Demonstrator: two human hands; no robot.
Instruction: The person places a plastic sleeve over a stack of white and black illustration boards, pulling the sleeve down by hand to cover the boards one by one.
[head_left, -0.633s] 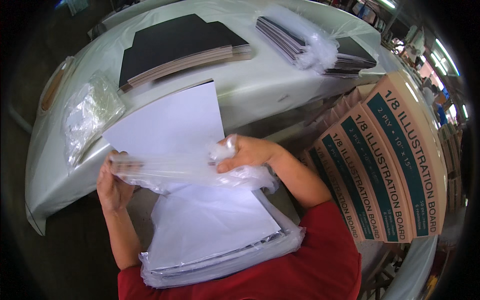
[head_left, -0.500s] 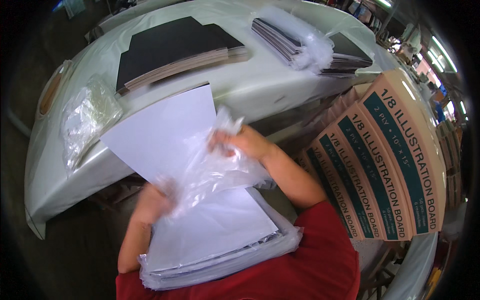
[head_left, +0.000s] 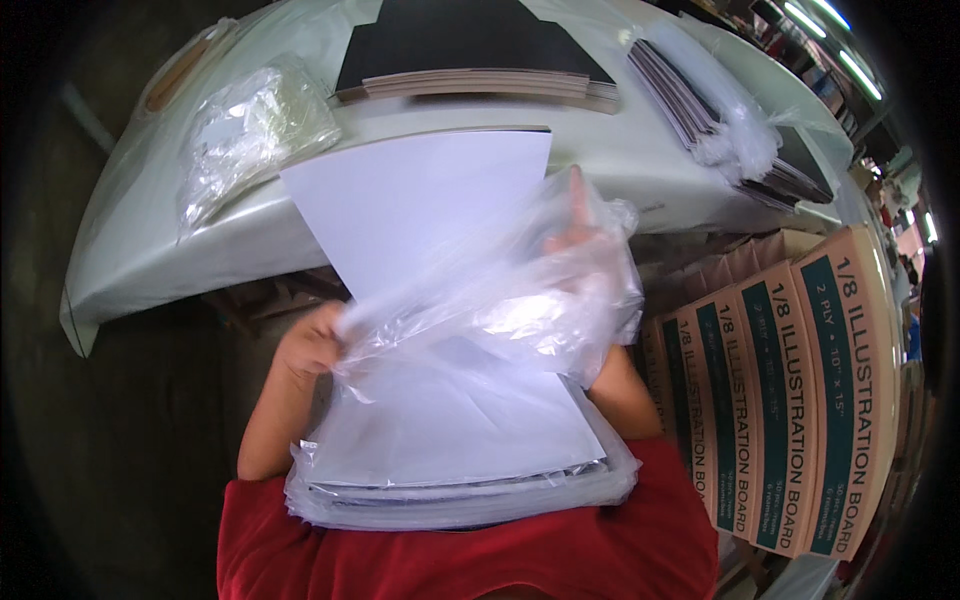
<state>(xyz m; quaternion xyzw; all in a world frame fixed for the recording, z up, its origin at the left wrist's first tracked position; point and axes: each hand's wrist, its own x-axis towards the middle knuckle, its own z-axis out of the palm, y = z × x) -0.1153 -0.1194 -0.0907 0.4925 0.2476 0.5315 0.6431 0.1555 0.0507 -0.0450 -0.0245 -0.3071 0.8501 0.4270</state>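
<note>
My left hand (head_left: 312,340) is closed on the left edge of a clear plastic bag (head_left: 530,315), gathered and wrinkled. Behind the film, my right hand (head_left: 582,245) appears to be inside the bag, with one finger stretched upward. The bag lies across a stack of white boards (head_left: 430,205), whose far end rests by the table edge. Closer to my body, another stack of white boards (head_left: 455,435) sits on my lap, wrapped in clear plastic around its near end. Glare on the plastic hides part of my right palm.
Black boards (head_left: 470,45) are piled on the white-covered table (head_left: 180,265). Folded clear bags (head_left: 260,125) lie at its left. More boards, partly wrapped in plastic (head_left: 740,140), lie at the far right. Several brown cartons (head_left: 815,400) stand close on my right.
My right hand has gone from gripping the crumpled plastic to being behind its film, finger extended. The bag is spread wider to the right. The whole view has shifted.
</note>
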